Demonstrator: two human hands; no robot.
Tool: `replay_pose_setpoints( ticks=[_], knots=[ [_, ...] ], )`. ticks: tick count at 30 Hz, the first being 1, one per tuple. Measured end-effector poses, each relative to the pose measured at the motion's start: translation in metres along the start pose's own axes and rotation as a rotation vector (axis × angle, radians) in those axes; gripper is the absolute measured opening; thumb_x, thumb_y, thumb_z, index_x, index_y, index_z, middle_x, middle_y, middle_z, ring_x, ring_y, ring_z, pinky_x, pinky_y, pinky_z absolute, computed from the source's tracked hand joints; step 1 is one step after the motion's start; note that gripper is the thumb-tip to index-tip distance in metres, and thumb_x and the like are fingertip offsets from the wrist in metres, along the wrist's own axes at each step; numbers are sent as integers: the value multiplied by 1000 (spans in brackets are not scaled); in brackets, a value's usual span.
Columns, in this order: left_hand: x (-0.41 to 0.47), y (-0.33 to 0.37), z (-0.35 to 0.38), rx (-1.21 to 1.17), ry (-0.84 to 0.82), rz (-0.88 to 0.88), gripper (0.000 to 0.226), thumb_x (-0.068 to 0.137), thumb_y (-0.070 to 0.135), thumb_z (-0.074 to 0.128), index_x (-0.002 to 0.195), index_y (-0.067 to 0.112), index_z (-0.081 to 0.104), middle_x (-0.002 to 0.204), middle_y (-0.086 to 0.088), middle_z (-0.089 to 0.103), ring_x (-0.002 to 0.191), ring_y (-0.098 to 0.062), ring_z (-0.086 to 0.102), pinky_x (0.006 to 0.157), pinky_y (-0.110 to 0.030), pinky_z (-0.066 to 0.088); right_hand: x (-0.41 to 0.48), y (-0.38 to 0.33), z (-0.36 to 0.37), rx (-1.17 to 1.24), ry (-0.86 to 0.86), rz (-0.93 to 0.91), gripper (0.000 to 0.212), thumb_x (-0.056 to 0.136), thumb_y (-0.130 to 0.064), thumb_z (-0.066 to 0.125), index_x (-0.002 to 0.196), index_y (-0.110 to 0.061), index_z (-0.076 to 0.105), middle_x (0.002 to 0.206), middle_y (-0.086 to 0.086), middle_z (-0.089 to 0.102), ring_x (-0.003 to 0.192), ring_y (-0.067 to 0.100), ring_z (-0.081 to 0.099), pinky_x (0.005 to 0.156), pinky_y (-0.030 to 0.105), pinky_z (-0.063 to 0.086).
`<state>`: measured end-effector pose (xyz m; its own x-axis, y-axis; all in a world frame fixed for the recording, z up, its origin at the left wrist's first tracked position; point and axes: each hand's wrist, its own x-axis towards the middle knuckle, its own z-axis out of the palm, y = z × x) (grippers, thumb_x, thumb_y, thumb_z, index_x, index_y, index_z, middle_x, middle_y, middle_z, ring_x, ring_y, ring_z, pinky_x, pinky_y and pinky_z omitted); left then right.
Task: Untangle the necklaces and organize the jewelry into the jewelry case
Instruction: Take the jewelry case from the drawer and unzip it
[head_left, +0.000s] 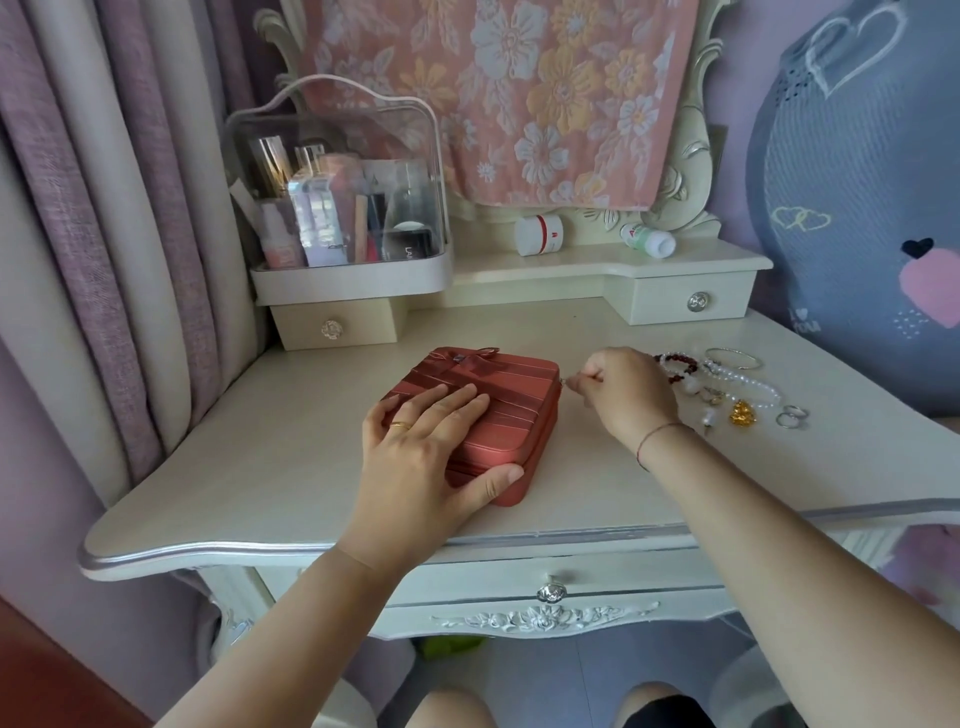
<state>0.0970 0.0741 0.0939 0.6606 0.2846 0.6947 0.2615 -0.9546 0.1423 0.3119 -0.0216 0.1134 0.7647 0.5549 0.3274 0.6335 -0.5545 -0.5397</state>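
Observation:
A closed red jewelry case (514, 410) with a ribbon bow lies in the middle of the cream dressing table (249, 467). My left hand (426, 441) lies flat on its lid, thumb against the near side. My right hand (623, 389) pinches the small zipper pull (563, 383) at the case's right far corner. To the right lies a heap of jewelry: a dark red bead bracelet (675, 359), a pearl strand (748, 382), a silver bangle (735, 357), a gold pendant (742, 413) and silver rings (792, 415). My right hand hides part of the heap.
A clear cosmetics organizer (343, 208) stands at the back left on a small drawer. A white jar (539, 235) and a tipped bottle (649, 240) sit on the back shelf. A curtain hangs at the left; a blue cushion (857, 208) leans at the right.

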Motion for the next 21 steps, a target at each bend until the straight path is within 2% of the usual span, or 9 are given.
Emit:
replay_pose_setpoints(
  ticks=[3,8,11,12,14,16,18,19,21],
  knots=[
    [-1,0,0,0,-1,-5,71,81,76,42,123,24,65,131,8,62,125,-16,54,108,-36,21,11,-11,7,-52,-40,21,29,87,-31,65,79,-3,68,82,18,69,77,35,65,57,28,38],
    [-2,-2,-2,-14,-50,6,72,85,76,38,128,24,62,136,7,58,128,-15,51,109,-36,20,7,-8,9,118,-18,7,21,86,-24,65,75,-8,71,71,12,70,75,32,66,68,36,52],
    [-4,-12,-4,-72,-34,-12,78,84,77,37,137,22,54,147,2,45,133,-16,40,109,-31,19,-4,1,1,269,-40,33,13,87,-22,66,96,-14,70,81,8,72,81,23,68,77,33,53],
    [-5,-15,-6,-134,-18,-90,84,81,79,40,143,23,47,153,1,36,136,-15,33,110,-30,18,-11,2,-3,316,-50,31,20,88,-21,65,106,-13,67,89,8,73,86,21,68,80,31,51],
    [-4,-17,-15,-449,-37,-432,100,71,82,49,152,25,27,159,4,20,141,-9,20,112,-28,15,-30,0,-14,382,-49,-22,26,90,-21,63,115,-14,64,102,3,70,95,15,65,84,25,47],
    [-1,-18,-25,-782,-91,-730,103,70,83,54,152,26,28,155,5,32,137,-5,30,112,-25,20,-57,-6,-19,449,-87,-73,25,91,-23,62,115,-17,65,106,-7,67,98,3,61,82,11,42],
    [-2,-24,-30,-934,-142,-715,78,76,75,48,137,27,52,133,10,60,124,-2,51,114,-32,30,-78,-11,-16,548,-204,-92,29,93,-26,59,120,-16,63,112,-11,66,103,-3,60,86,3,41],
    [-3,-24,-32,-965,-156,-674,65,82,70,45,129,27,60,124,12,66,120,-3,56,113,-37,34,-86,-12,-13,606,-252,-98,34,93,-27,58,125,-15,61,117,-10,65,107,-3,60,92,7,42],
    [-7,-21,-36,-1018,-151,-625,55,88,63,42,123,28,64,122,13,67,120,-4,57,112,-39,35,-97,-15,-13,724,-276,-123,39,95,-27,55,132,-16,56,123,-12,64,112,-5,57,99,14,42]
  ],
)
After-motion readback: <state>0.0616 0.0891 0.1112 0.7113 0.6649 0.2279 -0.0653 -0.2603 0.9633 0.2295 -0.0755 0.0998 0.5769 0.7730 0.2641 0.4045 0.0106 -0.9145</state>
